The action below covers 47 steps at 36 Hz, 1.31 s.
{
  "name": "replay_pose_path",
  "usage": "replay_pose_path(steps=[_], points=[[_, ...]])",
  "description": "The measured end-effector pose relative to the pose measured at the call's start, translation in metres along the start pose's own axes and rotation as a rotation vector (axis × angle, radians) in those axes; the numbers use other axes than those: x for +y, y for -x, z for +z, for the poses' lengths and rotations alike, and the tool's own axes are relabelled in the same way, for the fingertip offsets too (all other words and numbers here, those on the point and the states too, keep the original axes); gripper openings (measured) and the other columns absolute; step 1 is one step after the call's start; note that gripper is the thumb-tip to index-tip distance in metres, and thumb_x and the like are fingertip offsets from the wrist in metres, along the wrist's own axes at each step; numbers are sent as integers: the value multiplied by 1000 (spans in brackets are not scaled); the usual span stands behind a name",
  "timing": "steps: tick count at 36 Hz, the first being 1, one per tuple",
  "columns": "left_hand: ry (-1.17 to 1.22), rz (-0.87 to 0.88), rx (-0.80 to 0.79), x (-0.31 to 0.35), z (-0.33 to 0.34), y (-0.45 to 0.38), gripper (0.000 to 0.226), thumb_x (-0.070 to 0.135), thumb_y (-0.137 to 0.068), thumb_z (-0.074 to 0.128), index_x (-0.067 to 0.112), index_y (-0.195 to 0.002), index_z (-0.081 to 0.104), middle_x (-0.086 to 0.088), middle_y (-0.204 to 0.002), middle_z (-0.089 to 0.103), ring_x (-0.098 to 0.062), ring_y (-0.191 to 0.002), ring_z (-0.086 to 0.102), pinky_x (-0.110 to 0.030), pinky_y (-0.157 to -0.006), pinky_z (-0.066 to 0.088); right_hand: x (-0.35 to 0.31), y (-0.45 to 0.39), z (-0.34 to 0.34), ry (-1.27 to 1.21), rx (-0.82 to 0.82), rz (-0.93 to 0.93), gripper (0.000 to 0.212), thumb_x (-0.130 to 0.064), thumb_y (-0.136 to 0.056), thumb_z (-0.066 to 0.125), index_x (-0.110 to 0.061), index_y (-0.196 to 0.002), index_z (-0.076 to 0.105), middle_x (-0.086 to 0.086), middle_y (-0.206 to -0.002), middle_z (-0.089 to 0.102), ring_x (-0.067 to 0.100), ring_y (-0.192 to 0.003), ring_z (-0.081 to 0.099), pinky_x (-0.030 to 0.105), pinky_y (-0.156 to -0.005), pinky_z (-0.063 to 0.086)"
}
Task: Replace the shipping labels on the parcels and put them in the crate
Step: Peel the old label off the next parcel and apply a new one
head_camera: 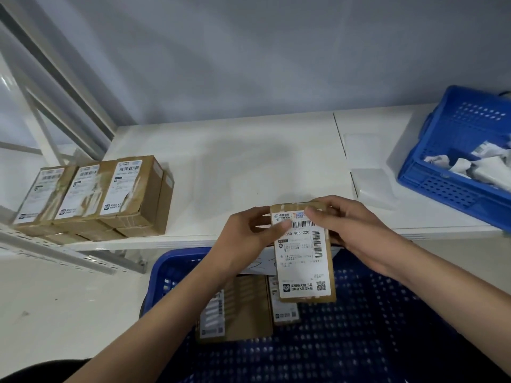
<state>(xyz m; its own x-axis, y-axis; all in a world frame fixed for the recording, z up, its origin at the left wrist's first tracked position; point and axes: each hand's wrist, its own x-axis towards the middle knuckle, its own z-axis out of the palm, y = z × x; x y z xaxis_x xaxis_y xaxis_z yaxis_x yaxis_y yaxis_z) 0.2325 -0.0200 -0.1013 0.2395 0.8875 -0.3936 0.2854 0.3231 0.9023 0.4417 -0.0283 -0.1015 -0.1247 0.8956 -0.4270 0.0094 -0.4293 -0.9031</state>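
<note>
We see brown cardboard parcels (91,194) bearing white labels (301,255) with black barcodes, and blue perforated crates (453,167) on white shelving (249,161).

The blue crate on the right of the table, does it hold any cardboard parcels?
No, the blue crate on the table holds only crumpled white paper; cardboard parcels lie in the lower crate below the hands.

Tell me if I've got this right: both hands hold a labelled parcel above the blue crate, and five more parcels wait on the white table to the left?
Not quite. The head view shows three parcels on the white table, not five. Both hands, left and right, do hold a labelled parcel above the blue crate.
</note>
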Motion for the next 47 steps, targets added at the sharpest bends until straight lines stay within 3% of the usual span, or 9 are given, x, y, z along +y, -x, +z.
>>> replay_pose_path(steps=[5, 10, 16, 20, 26, 29, 35, 41, 47], points=[[4, -8, 29, 2, -4, -2, 33, 37, -91, 72, 14, -115, 70, 3, -99, 79, -12, -96, 75, -31, -89, 59, 1, 1, 4, 17, -6, -36, 46, -37, -76, 73, -12, -114, 69, 6, -104, 75, 21, -101, 72, 31, -84, 55], [-59, 3, 25, 2, -6, -2, 29, 37, -92, 73, 18, -113, 70, 5, -98, 78, -7, -92, 74, -23, -81, 56, 0, 3, 7, 81, 9, -65, 46, -43, -74, 72, -18, -113, 70, 3, -106, 75, 21, -101, 71, 35, -90, 55], [32, -12, 73, 0, -4, -3, 40, 45, -90, 73, 12, -112, 71, -1, -104, 78, -18, -98, 74, -42, -98, 56, -2, 0, 4, 73, -19, 9, 49, -49, -79, 73, -17, -116, 69, 1, -107, 76, 17, -104, 72, 36, -94, 54], [142, -5, 132, -1, -9, -4, 60, 52, -73, 79, 12, -116, 69, -2, -108, 77, -20, -102, 74, -45, -101, 55, 2, 1, 6, 205, -110, 79, 53, -44, -78, 77, -25, -125, 62, -8, -113, 74, 9, -105, 71, 34, -95, 55], [176, -89, -61, -3, -14, -6, 74, 37, -76, 87, 17, -139, 54, -3, -121, 74, -20, -110, 72, -42, -101, 55, -4, -1, -2, 107, 15, 33, 39, -28, -81, 78, -17, -117, 68, -2, -110, 76, 12, -100, 73, 32, -89, 58], [66, -126, -132, -6, 0, -1, 64, 34, -80, 85, 22, -136, 57, 3, -120, 74, -12, -108, 72, -37, -100, 57, -9, -4, -10, 20, 78, 26, 44, -30, -77, 79, -12, -115, 68, 5, -109, 76, 16, -99, 73, 34, -90, 58], [-2, -148, -109, -12, 11, 3, 48, 37, -81, 83, 19, -123, 66, 9, -112, 77, -6, -106, 71, -36, -104, 53, -8, -4, -8, 17, 67, 66, 40, -30, -82, 77, -11, -116, 66, 5, -109, 76, 16, -99, 73, 33, -85, 59], [-83, -150, -172, -13, 15, 6, 46, 31, -76, 88, 19, -116, 70, 10, -106, 78, -7, -101, 73, -35, -99, 57, -17, -4, -16, 32, 130, 26, 45, -48, -86, 69, -13, -116, 70, -1, -106, 77, 16, -104, 72, 40, -101, 51], [-88, -140, -203, -11, 16, 7, 40, 29, -78, 88, 20, -113, 71, 10, -107, 78, -9, -102, 73, -35, -98, 57, -19, -4, -18, 12, 164, 14, 51, -49, -86, 68, -6, -114, 70, 1, -104, 77, 19, -106, 70, 45, -108, 46]])
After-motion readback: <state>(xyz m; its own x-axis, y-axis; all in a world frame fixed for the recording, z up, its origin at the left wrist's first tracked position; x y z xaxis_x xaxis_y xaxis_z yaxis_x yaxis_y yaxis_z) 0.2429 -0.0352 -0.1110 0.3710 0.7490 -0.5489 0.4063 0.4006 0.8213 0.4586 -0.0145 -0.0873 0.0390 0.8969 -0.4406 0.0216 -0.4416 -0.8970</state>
